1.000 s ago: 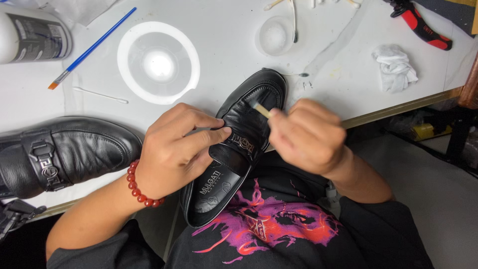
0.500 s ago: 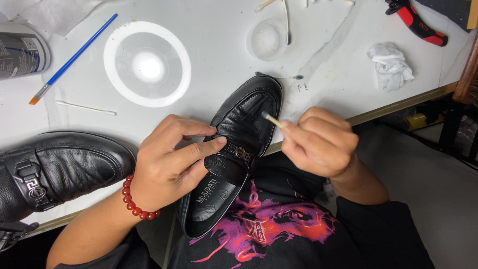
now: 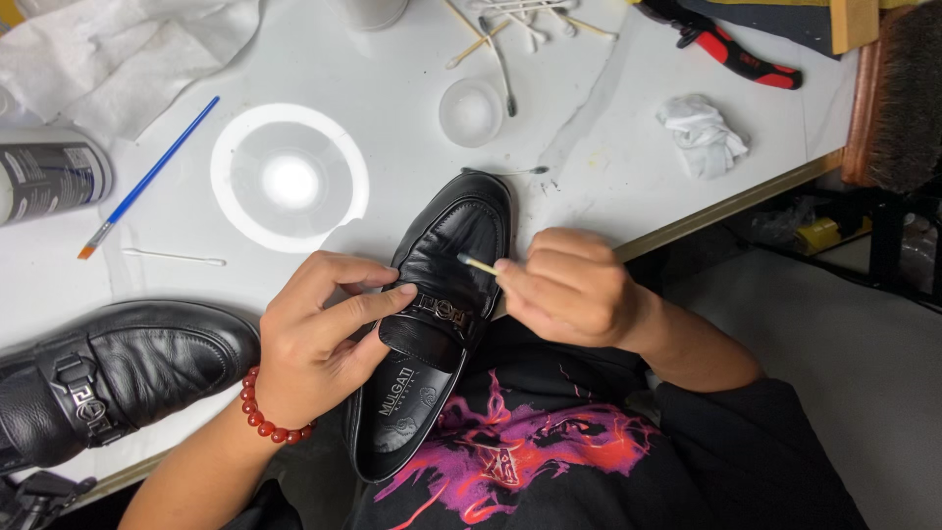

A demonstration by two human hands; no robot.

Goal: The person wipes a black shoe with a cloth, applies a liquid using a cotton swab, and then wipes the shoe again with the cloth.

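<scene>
Pinched in right hand (image 3: pixel 574 290): thin wooden cotton swab (image 3: pixel 478 264), tip on glossy black leather loafer (image 3: pixel 437 314) over the lap at table edge. Left hand (image 3: pixel 314 339) clasping its metal-buckled strap. Best dabbed lightly, shoe kept steady.

The shoe (image 3: pixel 446 294) is glossy, creased black leather with a metal buckle (image 3: pixel 442 310); its mate (image 3: pixel 108 378) at 9 o'clock shines alike. The swab (image 3: pixel 479 265) has a wooden stick, and the table (image 3: pixel 392 128) is smooth, matt white. At 1 o'clock lies a crumpled white cloth (image 3: pixel 702 132).

Swab tip (image 3: pixel 462 259) now on shoe vamp (image 3: pixel 446 250)
</scene>
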